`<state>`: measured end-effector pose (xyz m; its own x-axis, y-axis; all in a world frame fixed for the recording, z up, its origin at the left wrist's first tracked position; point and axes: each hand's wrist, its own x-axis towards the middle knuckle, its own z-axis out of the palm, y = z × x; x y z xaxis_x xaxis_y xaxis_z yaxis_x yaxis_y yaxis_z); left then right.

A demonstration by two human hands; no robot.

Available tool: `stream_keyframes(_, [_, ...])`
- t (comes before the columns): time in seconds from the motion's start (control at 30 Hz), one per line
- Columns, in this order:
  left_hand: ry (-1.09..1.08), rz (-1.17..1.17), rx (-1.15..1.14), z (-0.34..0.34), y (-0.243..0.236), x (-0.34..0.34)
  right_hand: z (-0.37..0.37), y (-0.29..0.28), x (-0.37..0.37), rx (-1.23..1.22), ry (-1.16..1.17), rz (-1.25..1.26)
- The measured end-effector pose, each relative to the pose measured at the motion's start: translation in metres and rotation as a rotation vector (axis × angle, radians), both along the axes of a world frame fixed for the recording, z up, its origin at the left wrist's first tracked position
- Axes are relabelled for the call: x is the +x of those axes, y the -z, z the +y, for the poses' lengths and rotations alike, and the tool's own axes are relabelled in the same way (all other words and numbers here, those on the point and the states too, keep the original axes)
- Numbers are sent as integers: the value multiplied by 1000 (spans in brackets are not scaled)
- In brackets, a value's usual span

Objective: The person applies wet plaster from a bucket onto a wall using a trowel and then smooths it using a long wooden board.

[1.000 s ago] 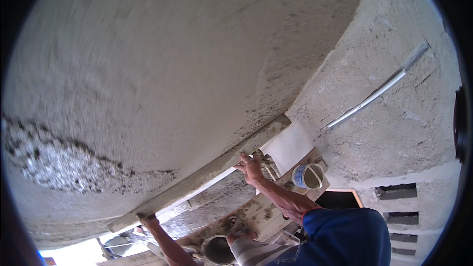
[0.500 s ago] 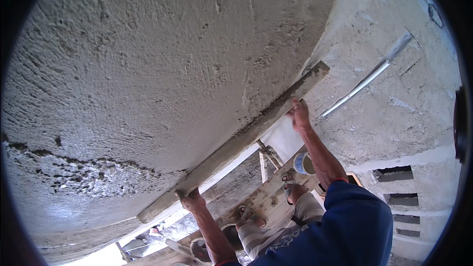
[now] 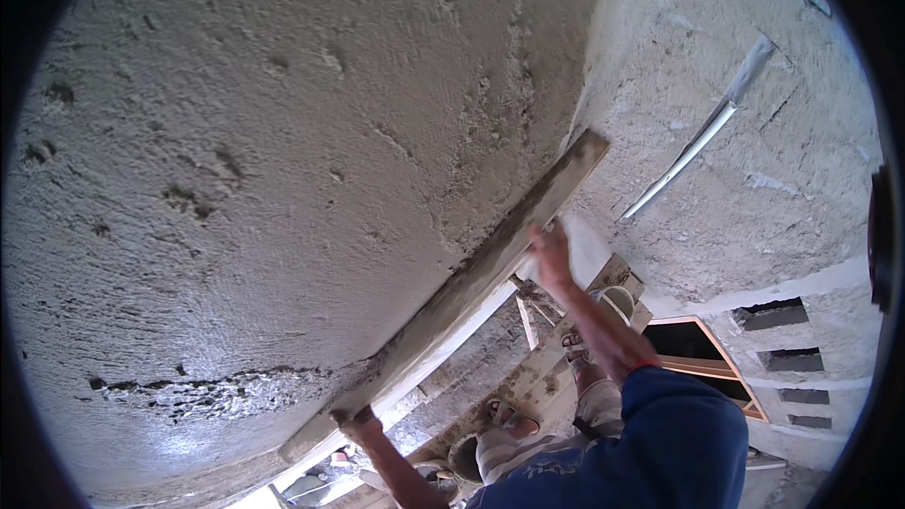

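Observation:
A long, mortar-smeared straightedge board (image 3: 575, 170) runs diagonally against a rough wet plaster surface (image 3: 236, 226), which has a pitted, broken band in its lower left. My left hand (image 3: 358, 424) grips the board near its lower-left end, fingers curled over the edge. My right hand (image 3: 551, 254) is closed on the same board farther up toward its upper-right end, slightly blurred, with part of the fingers hidden behind the edge.
Below, my sandalled feet stand on a stained plank scaffold (image 3: 528, 382) holding a pale bucket (image 3: 616, 298) and a dark container (image 3: 464, 457). At right, a rough wall (image 3: 707, 217) has a pale conduit (image 3: 679, 160), slot openings (image 3: 792, 358) and a wood-framed opening (image 3: 693, 363).
Over the last second both hands and the board shifted rightward. In the last half second my hands moved slightly down and my right hand slightly left. The view has shifted too.

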<state>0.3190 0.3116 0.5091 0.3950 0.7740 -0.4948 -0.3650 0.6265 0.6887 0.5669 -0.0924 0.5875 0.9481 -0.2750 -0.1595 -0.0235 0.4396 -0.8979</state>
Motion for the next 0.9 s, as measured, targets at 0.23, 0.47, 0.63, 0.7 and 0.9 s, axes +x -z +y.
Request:
stream_keyframes(0.23, [189, -170, 27, -91, -89, 44, -66, -98, 44, -37, -69, -201])
stream_keyframes(0.47, [76, -54, 46, 24, -43, -20, 39, -44, -19, -108, 26, 37])
stream_keyframes(0.63, [-34, 151, -51, 70, -46, -41, 73, -11, -49, -263, 57, -42])
stream_keyframes(0.7, [-18, 63, -16, 60, -54, -36, 63, -26, -31, -230, 116, -95])
stream_keyframes(0.9, [179, -188, 279, -63, -188, 30, -28, -179, 36, -138, 149, -150])
